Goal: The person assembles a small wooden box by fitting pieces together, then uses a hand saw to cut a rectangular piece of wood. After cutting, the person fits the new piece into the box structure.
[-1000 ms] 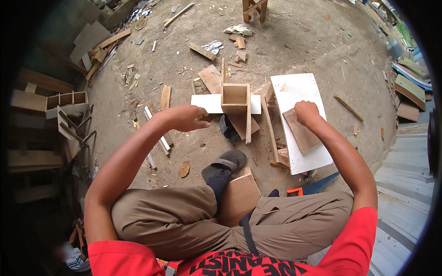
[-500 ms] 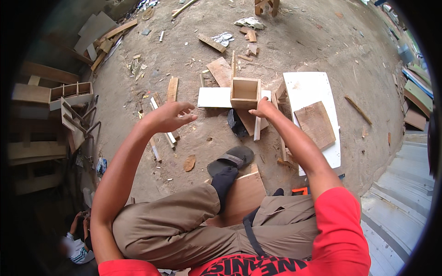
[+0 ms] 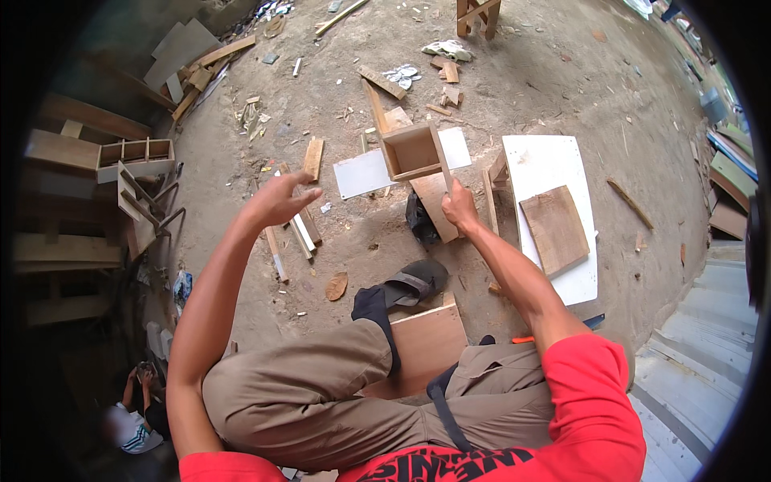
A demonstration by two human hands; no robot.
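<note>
An open wooden box (image 3: 415,151) with thin strips along two of its edges is tilted ahead of me. My right hand (image 3: 459,207) is closed around the near end of the strip on its right side. A white board (image 3: 359,174) shows on both sides of the box; whether it is joined to the box I cannot tell. My left hand (image 3: 281,198) hovers over several narrow wood strips (image 3: 302,228), fingers apart and holding nothing. Below the box lie a brown board (image 3: 434,202) and a black bag-like thing (image 3: 419,218).
To the right, a large white panel (image 3: 554,281) carries a brown wooden board (image 3: 556,231). My sandalled foot (image 3: 414,283) is near a plywood piece (image 3: 430,337). Wooden furniture parts (image 3: 136,161) are stacked at left, with a person (image 3: 136,426) at lower left. Scraps litter the ground.
The box has turned and tipped, its strips now slanting, as my right hand moved down along its right side. My left hand has shifted slightly left. The whole view has shifted a little.
</note>
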